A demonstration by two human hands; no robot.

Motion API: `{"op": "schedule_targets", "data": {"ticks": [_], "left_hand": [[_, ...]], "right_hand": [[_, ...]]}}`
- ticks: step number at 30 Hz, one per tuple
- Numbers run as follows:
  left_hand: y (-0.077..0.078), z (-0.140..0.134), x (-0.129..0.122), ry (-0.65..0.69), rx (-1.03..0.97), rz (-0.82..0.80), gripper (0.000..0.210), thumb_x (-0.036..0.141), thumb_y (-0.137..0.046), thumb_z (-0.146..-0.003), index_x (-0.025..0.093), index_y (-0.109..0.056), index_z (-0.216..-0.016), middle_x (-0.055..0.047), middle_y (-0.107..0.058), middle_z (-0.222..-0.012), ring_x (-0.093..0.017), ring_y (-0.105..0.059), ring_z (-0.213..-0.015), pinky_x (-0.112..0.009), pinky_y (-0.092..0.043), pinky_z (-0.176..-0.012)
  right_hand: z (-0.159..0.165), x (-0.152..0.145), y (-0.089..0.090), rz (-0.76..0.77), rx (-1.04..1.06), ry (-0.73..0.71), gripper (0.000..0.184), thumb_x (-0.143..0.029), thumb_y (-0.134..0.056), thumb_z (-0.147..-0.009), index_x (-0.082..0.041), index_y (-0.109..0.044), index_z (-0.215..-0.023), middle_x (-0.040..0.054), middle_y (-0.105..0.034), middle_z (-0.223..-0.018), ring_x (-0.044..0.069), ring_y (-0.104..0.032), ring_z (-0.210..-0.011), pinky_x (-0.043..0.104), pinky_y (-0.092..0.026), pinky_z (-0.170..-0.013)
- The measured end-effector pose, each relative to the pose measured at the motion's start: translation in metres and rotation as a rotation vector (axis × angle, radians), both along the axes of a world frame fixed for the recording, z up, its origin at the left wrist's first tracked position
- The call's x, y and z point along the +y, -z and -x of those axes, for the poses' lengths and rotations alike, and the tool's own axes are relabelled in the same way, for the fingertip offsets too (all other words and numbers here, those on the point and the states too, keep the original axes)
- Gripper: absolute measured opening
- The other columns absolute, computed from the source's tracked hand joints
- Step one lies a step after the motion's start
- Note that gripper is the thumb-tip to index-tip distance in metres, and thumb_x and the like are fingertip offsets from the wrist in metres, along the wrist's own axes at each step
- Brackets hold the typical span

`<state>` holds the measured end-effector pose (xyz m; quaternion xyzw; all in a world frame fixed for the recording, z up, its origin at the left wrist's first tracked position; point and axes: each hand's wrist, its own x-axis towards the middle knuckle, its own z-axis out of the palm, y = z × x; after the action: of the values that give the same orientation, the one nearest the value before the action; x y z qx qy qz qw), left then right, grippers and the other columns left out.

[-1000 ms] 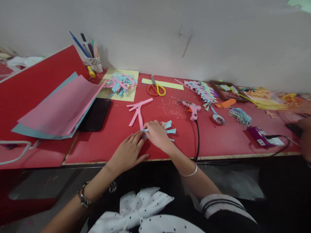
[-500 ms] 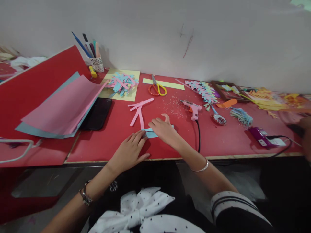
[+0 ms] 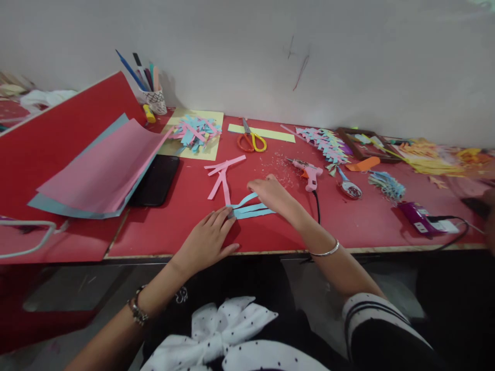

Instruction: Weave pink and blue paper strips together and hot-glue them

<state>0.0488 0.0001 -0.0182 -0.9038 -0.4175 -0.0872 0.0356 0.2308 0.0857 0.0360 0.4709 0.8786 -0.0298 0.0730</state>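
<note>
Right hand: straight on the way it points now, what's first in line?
Probably the pink paper strips, ahead and to the left of the right hand. Its height is unclear from this one view, so it might pass over them.

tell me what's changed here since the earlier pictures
The right hand has moved rightward, away from the left hand, uncovering more of the thin light blue paper strips between them; one strip now arches up to the right hand. The left hand stays on the strips' left end, and the flat pink paper strips and pink plastic glue gun lie as before.
</note>
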Motion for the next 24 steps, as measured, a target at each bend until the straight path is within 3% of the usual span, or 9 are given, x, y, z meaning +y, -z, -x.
{"op": "schedule_targets", "data": {"ticks": [6,12,17,21,24], "left_hand": [[0.003,0.000,0.000,-0.004,-0.017,-0.001,0.053,0.048,-0.037,-0.083,0.009,-0.045,-0.118,-0.018,-0.048,-0.126,-0.027,-0.045,-0.116,-0.039,-0.038,-0.095],[0.003,0.001,0.000,0.006,-0.025,-0.024,0.054,0.049,-0.036,-0.083,0.008,-0.046,-0.117,-0.018,-0.049,-0.124,-0.028,-0.046,-0.115,-0.039,-0.038,-0.095],[0.003,0.000,0.000,0.005,-0.003,-0.024,0.055,0.050,-0.034,-0.084,0.008,-0.047,-0.117,-0.018,-0.049,-0.125,-0.027,-0.046,-0.115,-0.039,-0.037,-0.096],[0.003,0.000,0.000,0.009,-0.011,-0.030,0.056,0.050,-0.033,-0.084,0.008,-0.046,-0.118,-0.018,-0.049,-0.125,-0.027,-0.045,-0.116,-0.040,-0.038,-0.095],[0.004,0.000,-0.001,0.009,-0.016,-0.029,0.056,0.050,-0.033,-0.084,0.007,-0.045,-0.118,-0.019,-0.049,-0.125,-0.028,-0.046,-0.115,-0.040,-0.038,-0.095]], "right_hand": [[-0.003,-0.009,-0.003,0.218,0.207,-0.026,0.026,-0.014,-0.051,-0.075,-0.015,-0.056,-0.101,0.0068,-0.063,-0.099,0.016,-0.057,-0.086,0.024,-0.034,-0.071],[0.000,-0.002,-0.008,0.285,0.276,0.018,0.036,-0.004,-0.046,-0.074,-0.015,-0.054,-0.107,0.0049,-0.063,-0.094,0.012,-0.056,-0.082,0.021,-0.037,-0.070],[0.006,0.003,-0.010,0.257,0.184,-0.021,0.037,-0.005,-0.045,-0.074,-0.017,-0.055,-0.107,0.0056,-0.063,-0.098,0.014,-0.056,-0.086,0.021,-0.036,-0.067],[0.019,-0.003,-0.013,0.283,0.052,-0.009,0.032,-0.024,-0.057,-0.072,-0.018,-0.057,-0.103,0.0066,-0.064,-0.094,0.018,-0.057,-0.080,0.023,-0.034,-0.058],[0.025,-0.007,-0.008,0.247,0.078,0.063,0.026,-0.031,-0.051,-0.078,-0.017,-0.057,-0.099,0.0073,-0.065,-0.092,0.018,-0.057,-0.079,0.023,-0.033,-0.057]]}}
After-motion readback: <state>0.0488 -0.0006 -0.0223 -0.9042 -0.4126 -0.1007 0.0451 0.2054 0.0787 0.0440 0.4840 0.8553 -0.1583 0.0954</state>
